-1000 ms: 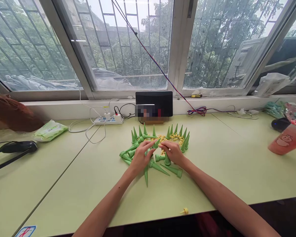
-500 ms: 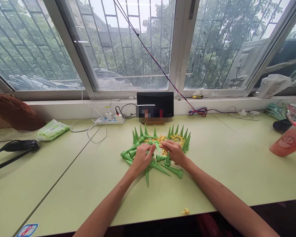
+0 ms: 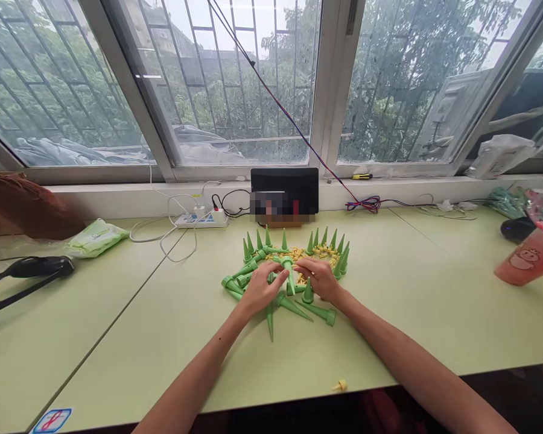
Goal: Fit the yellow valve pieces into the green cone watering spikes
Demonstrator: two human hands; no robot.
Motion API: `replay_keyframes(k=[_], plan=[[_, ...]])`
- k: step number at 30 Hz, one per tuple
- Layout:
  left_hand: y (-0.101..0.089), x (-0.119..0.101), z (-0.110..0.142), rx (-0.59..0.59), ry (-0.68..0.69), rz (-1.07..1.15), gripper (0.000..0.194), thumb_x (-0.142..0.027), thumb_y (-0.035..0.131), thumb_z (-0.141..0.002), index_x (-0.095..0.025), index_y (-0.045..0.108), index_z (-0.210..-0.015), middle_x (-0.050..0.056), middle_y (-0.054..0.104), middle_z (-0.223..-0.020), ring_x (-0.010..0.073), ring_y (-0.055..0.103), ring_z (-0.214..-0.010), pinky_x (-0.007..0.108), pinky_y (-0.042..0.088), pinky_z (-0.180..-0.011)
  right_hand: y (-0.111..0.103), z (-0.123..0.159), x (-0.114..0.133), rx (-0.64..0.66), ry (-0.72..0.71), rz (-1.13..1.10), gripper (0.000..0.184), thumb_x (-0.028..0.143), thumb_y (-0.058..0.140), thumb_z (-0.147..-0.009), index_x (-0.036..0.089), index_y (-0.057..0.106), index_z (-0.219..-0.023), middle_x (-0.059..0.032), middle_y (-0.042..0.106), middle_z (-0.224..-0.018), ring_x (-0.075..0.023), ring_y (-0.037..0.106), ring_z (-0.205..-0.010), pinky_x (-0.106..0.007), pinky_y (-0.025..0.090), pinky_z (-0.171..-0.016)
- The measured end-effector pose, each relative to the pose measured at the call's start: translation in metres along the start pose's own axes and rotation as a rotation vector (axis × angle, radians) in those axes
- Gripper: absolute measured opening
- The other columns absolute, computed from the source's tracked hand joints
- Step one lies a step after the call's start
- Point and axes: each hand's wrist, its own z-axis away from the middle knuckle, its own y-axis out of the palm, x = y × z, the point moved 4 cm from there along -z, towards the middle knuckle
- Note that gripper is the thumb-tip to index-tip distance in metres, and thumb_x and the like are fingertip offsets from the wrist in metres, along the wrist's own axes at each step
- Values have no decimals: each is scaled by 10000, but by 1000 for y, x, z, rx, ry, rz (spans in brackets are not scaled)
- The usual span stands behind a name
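My left hand (image 3: 263, 286) is closed on a green plastic watering spike (image 3: 290, 277), held with its collar up and its point toward me. Just right of it, my right hand (image 3: 319, 277) is pinched around something small and yellowish, mostly hidden by the fingers. Beneath and behind both hands lies a pile of small yellow plastic pieces (image 3: 324, 255). Other green spikes (image 3: 296, 306) lie loose around my left hand and in front. Several green spikes (image 3: 333, 240) stand point up in an arc behind the pile, and one short spike (image 3: 308, 293) stands beside my right hand.
A single yellow piece (image 3: 341, 386) lies near the table's front edge. At the back stand a dark-screened device (image 3: 285, 187) and a white power strip (image 3: 202, 220) with cables. A red drink cup (image 3: 527, 256) is far right; a green packet (image 3: 97, 237) and black glasses (image 3: 49, 267) sit left.
The green spike between my hands has tipped and come up into clearer view, its point now aimed toward me. My hands have hardly moved.
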Motion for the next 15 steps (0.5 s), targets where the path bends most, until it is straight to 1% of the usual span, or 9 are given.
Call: replay_keyframes(k=[4,8,12,15], plan=[[0,-2,1,-4,54,-8,217,-390,557,-926,-188,627,-896,60,643,-934,214,603,-882,328,480,-772,-1,-1,0,1,35,-4,310,368,458,-1018,184,675,-894,-52,659,-735,-169,582,-644,-282,464,-623],[-1,-4,1,-11,89,-4,143,-334,585,-906,-192,601,-897,48,617,-897,210,587,-859,331,476,-768,-1,-1,2,0,39,-15,306,365,465,-1014,183,669,-876,-44,648,-705,-164,569,-617,-281,455,-606],[-2,-6,0,-15,124,5,84,-267,566,-910,-191,589,-882,47,612,-897,206,569,-861,331,467,-776,1,-1,2,7,44,-20,307,364,468,-1013,187,660,-851,-32,632,-677,-156,551,-597,-275,442,-593],[-1,-8,0,-15,149,14,90,-258,548,-925,-192,596,-888,48,622,-901,208,565,-867,333,463,-791,2,0,0,11,66,-28,307,370,474,-1008,192,661,-842,-28,631,-673,-153,553,-594,-271,441,-595]])
